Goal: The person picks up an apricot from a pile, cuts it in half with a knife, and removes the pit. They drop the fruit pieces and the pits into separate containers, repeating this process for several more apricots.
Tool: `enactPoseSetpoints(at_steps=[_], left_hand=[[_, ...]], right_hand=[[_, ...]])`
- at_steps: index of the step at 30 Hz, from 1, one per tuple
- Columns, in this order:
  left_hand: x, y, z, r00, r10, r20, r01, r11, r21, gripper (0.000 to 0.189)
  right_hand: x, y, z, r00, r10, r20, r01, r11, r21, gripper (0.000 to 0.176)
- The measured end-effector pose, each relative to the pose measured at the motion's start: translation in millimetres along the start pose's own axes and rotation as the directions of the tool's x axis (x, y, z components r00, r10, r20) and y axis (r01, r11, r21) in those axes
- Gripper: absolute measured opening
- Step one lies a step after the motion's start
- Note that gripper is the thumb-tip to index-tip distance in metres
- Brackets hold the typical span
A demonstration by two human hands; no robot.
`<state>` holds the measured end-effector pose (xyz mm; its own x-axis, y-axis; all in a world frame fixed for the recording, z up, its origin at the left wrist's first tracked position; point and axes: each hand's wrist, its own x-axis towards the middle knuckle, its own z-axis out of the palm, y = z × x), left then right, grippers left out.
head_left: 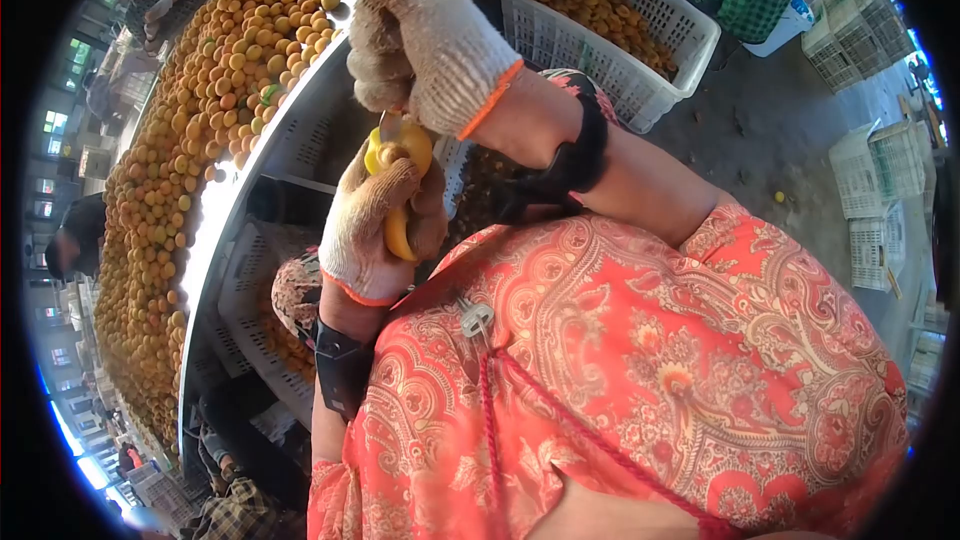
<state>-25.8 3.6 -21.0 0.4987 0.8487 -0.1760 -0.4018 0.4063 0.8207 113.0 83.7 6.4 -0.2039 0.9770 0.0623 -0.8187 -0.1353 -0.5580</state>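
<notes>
My left hand [385, 210], in a stained knit glove with an orange cuff, is closed around a yellow-orange apricot [417, 148]. Lower in the same palm, a second yellow piece of fruit [399, 233] shows between the fingers. My right hand [425, 45], gloved alike, is clenched just above the left one. From it a short knife blade [390, 126] points down and meets the top of the apricot. The knife's handle is hidden inside my right fist.
A metal-edged table [225, 195] heaped with apricots [225, 70] curves along the left. White crates [645, 90] with cut fruit stand beside and below it. Stacked crates [880, 170] line the right. Other people [165, 0] are around the table.
</notes>
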Motion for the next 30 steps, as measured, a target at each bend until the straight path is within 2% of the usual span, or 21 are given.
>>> enactPoseSetpoints(at_steps=[3, 4, 6, 7, 8, 10, 12, 13, 14, 15, 16, 17, 18, 19, 20, 23, 25, 26, 27, 30], left_hand=[[2, -3, 2, 0.998, 0.014, -0.057, -0.016, 0.999, -0.031, 0.023], [3, -4, 5, 0.998, 0.015, -0.061, -0.017, 0.999, -0.035, 0.023], [5, -6, 12, 0.977, 0.058, -0.204, -0.027, 0.988, 0.149, 0.021], [6, -6, 12, 0.977, 0.058, -0.206, -0.027, 0.989, 0.148, 0.021], [6, -6, 13, 0.974, 0.056, -0.222, -0.029, 0.992, 0.122, 0.020], [8, -8, 13, 0.970, 0.053, -0.238, -0.031, 0.995, 0.094, 0.020], [10, -12, 11, 0.948, 0.126, -0.293, -0.064, 0.975, 0.212, 0.019], [9, -11, 11, 0.948, 0.125, -0.293, -0.063, 0.976, 0.210, 0.019], [8, -8, 11, 0.954, 0.133, -0.269, -0.049, 0.953, 0.298, 0.021], [6, -5, 12, 0.960, 0.138, -0.243, -0.036, 0.923, 0.383, 0.023], [4, -3, 10, 0.960, 0.135, -0.243, -0.034, 0.925, 0.379, 0.023], [2, 0, 9, 0.972, 0.092, -0.214, -0.014, 0.939, 0.344, 0.025], [0, 3, 8, 0.982, 0.051, -0.183, 0.008, 0.951, 0.310, 0.028], [-1, 4, 9, 0.982, 0.050, -0.182, 0.009, 0.951, 0.308, 0.028], [-1, 5, 10, 0.984, 0.038, -0.173, 0.011, 0.961, 0.277, 0.030], [-3, 0, 9, 0.987, 0.027, -0.156, 0.004, 0.982, 0.191, 0.032], [-2, -1, 7, 0.989, 0.033, -0.145, -0.011, 0.989, 0.146, 0.032], [-2, -1, 5, 0.996, 0.013, -0.092, -0.002, 0.993, 0.118, 0.032], [-3, -1, 3, 0.999, -0.004, -0.039, 0.008, 0.996, 0.091, 0.031], [-3, -3, 1, 1.000, -0.006, -0.002, 0.006, 0.998, 0.066, 0.030]], right_hand=[[-1, 2, 2, 0.999, -0.022, 0.024, 0.022, 0.999, 0.026, 0.035], [-4, 0, 7, 1.000, -0.022, -0.009, 0.022, 0.999, -0.033, 0.033], [-8, 2, 9, 1.000, 0.008, 0.008, -0.007, 0.999, -0.052, 0.032], [-11, 3, 11, 0.999, 0.030, 0.025, -0.028, 0.997, -0.074, 0.032], [-15, 2, 18, 0.995, 0.000, -0.095, -0.015, 0.987, -0.157, 0.031], [-12, 6, 16, 0.995, -0.019, -0.098, 0.005, 0.989, -0.146, 0.030], [-8, 8, 13, 0.994, -0.033, -0.103, 0.018, 0.991, -0.136, 0.030], [-6, 8, 11, 0.992, 0.039, -0.124, -0.051, 0.994, -0.100, 0.031], [-4, 8, 8, 0.984, 0.110, -0.143, -0.120, 0.991, -0.062, 0.032], [-3, 9, 2, 0.983, 0.111, -0.146, -0.121, 0.991, -0.063, 0.032], [-3, 10, -4, 0.998, 0.012, 0.058, 0.000, 0.982, -0.191, 0.032], [-3, 11, -9, 0.961, -0.063, 0.270, 0.143, 0.947, -0.287, 0.032], [-1, 12, -12, 0.961, -0.062, 0.268, 0.142, 0.947, -0.289, 0.032], [1, 13, -12, 0.975, 0.041, 0.218, -0.016, 0.993, -0.118, 0.032], [1, 13, -13, 0.971, 0.153, 0.185, -0.167, 0.984, 0.063, 0.032], [-3, 8, -11, 0.950, 0.224, 0.220, -0.251, 0.962, 0.108, 0.033], [-4, 10, -10, 0.955, 0.200, 0.218, -0.224, 0.971, 0.089, 0.034], [-5, 11, -10, 0.961, 0.178, 0.213, -0.197, 0.978, 0.073, 0.035], [-7, 10, -9, 0.962, 0.175, 0.211, -0.194, 0.978, 0.073, 0.035], [-7, 9, -7, 0.970, 0.199, 0.142, -0.209, 0.976, 0.056, 0.037]])
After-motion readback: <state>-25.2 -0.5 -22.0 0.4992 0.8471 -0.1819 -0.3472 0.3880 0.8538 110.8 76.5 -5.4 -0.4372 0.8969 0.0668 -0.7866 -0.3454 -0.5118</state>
